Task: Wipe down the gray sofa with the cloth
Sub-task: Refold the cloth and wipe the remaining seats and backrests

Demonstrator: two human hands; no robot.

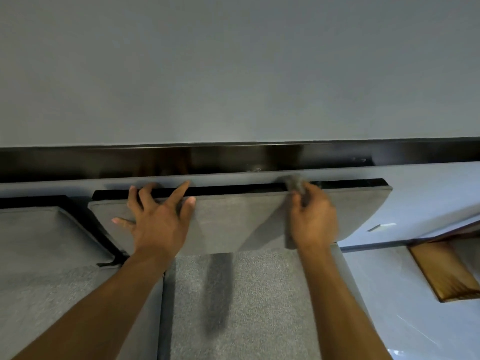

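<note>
Head view showed our left hand (158, 216) spread flat, steadying the back cushion (233, 222) of the sofa (259, 294), while our right hand (311, 219) gripped the cloth (294, 183) at its top edge, so we judged firm overlapping strokes along that edge best

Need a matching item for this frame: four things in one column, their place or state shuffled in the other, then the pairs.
Things:
1. left hand
2. right hand
3. dark streak
4. wooden board

Places or states:
a. holds the cloth at the top edge of the back cushion
b. lies on the seat cushion
c. fingers spread on the back cushion
d. at the far right of the view

Pairs: 1-c, 2-a, 3-b, 4-d
</note>
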